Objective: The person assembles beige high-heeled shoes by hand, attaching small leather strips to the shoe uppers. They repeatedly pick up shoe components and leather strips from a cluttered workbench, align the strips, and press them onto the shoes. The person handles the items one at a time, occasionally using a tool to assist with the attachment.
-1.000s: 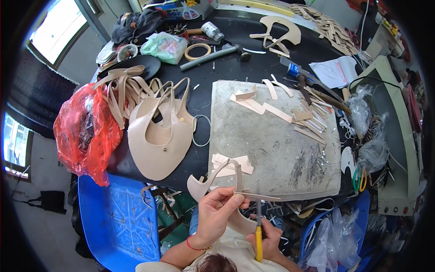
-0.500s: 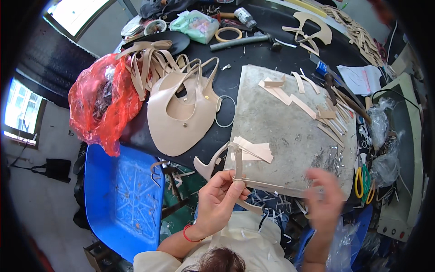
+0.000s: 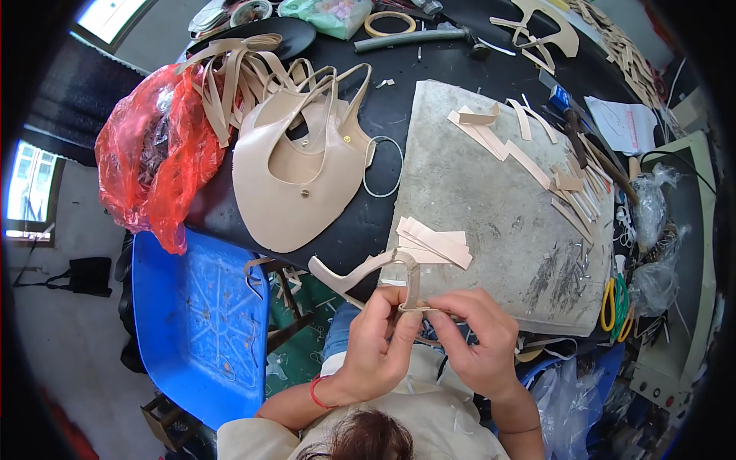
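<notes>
Both hands meet just in front of the near edge of the bench (image 3: 368, 222), above the person's lap. The left hand (image 3: 373, 345) is closed on a beige leather piece (image 3: 360, 273), with thumb and fingers pinching it where a narrow strap (image 3: 414, 284) rises from it. The right hand (image 3: 481, 346) is also closed, its fingertips pressed on the lower end of the same strap, so the two hands are almost touching each other. The long curved end of the piece sticks out to the left, free in the air.

The piece looks light and thin. I judge it to be flexible but with some body (it keeps its curve without support), so it will bend and not break. The strap is softer and can twist easily; it is better to hold it near the joint, flat between finger pads, not at the loose end. The surface seems smooth, so a firm pinch is needed.

Just beyond the hands lies a small stack of beige strips (image 3: 434, 241) on a grey work slab (image 3: 491, 199). More to the left is a large cut leather panel (image 3: 295, 180), and a red plastic bag (image 3: 157, 157) hangs beside a blue chair (image 3: 199, 322).
</notes>
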Tool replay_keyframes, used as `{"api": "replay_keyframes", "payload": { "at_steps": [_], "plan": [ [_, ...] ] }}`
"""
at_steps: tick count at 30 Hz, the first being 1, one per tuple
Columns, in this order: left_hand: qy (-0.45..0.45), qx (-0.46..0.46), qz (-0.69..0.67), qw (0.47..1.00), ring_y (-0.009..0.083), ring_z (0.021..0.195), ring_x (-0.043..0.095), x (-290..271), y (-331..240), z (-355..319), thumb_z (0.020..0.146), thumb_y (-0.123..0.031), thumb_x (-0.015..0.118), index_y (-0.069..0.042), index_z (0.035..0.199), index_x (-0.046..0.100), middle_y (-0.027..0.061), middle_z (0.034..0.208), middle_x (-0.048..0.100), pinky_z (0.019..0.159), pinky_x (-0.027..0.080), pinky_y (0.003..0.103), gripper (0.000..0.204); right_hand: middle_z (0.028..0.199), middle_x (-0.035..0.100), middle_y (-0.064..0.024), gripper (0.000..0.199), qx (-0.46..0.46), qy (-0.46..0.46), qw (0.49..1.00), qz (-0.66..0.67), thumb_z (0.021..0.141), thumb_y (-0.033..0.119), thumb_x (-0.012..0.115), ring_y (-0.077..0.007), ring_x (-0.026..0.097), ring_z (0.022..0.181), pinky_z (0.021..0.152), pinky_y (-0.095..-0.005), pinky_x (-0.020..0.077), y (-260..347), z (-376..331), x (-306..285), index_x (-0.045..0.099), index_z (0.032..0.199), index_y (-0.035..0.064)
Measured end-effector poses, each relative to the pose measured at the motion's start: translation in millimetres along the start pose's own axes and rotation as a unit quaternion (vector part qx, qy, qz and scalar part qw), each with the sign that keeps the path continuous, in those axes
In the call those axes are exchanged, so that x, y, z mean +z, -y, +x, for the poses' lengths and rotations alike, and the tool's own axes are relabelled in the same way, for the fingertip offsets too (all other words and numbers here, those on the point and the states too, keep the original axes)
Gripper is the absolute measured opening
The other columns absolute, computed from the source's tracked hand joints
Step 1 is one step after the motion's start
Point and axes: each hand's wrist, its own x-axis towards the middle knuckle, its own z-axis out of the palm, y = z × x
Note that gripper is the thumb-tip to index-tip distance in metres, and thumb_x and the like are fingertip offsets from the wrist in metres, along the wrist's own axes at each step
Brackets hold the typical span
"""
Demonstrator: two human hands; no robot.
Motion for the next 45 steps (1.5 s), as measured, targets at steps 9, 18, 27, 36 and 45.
{"api": "replay_keyframes", "payload": {
  "at_steps": [9,18,27,36,45],
  "plan": [
    [0.007,0.099,0.198,0.975,0.0178,0.068,0.058,-10,-50,42,0.081,0.002,0.063,0.003,0.093,0.056,0.0117,0.082,0.059,0.061,0.047,0.028,0.014,0.090,0.063,-0.0101,0.025,0.072,-0.065,0.987,0.131,0.074,-0.007,0.070,-0.0127,0.061,0.075,0.066,-0.0238,0.0491,-10,15,-35,0.066,0.098,-0.0001],
    [0.034,0.046,0.191,0.980,0.0181,0.072,0.059,-3,-12,80,0.084,-0.003,0.061,0.003,0.100,0.058,0.0113,0.086,0.059,0.065,0.048,0.028,0.017,0.081,0.065,-0.0066,0.016,0.236,-0.057,0.945,0.221,0.084,0.004,0.066,-0.0082,0.060,0.069,0.064,-0.0214,0.0500,-41,29,-24,0.065,0.099,-0.0013],
    [0.012,0.004,0.248,0.969,0.0075,0.066,0.056,-3,7,94,0.081,-0.001,0.063,0.003,0.102,0.063,0.0057,0.083,0.058,0.056,0.047,0.021,0.021,0.076,0.066,-0.0066,0.010,0.267,-0.047,0.960,0.075,0.083,0.005,0.066,-0.0087,0.063,0.066,0.059,-0.0234,0.0514,-48,34,-13,0.063,0.091,-0.0008],
    [-0.017,0.069,0.330,0.941,0.0061,0.067,0.053,6,15,94,0.080,-0.001,0.064,0.003,0.101,0.063,0.0046,0.080,0.058,0.056,0.044,0.020,0.022,0.067,0.059,-0.0148,0.016,0.234,0.008,0.961,-0.151,0.076,0.006,0.071,-0.0277,0.057,0.053,0.050,-0.0346,0.0430,-39,48,-28,0.056,0.080,0.0001],
    [0.021,-0.007,0.005,1.000,0.0115,0.087,0.060,-18,-2,60,0.085,0.003,0.061,0.006,0.111,0.057,0.0084,0.104,0.055,0.072,0.051,0.023,0.027,0.089,0.061,-0.0099,0.026,0.041,-0.033,0.998,-0.026,0.075,0.011,0.075,-0.0175,0.061,0.078,0.064,-0.0276,0.0481,-24,31,-25,0.065,0.097,0.0012]
  ]
}}
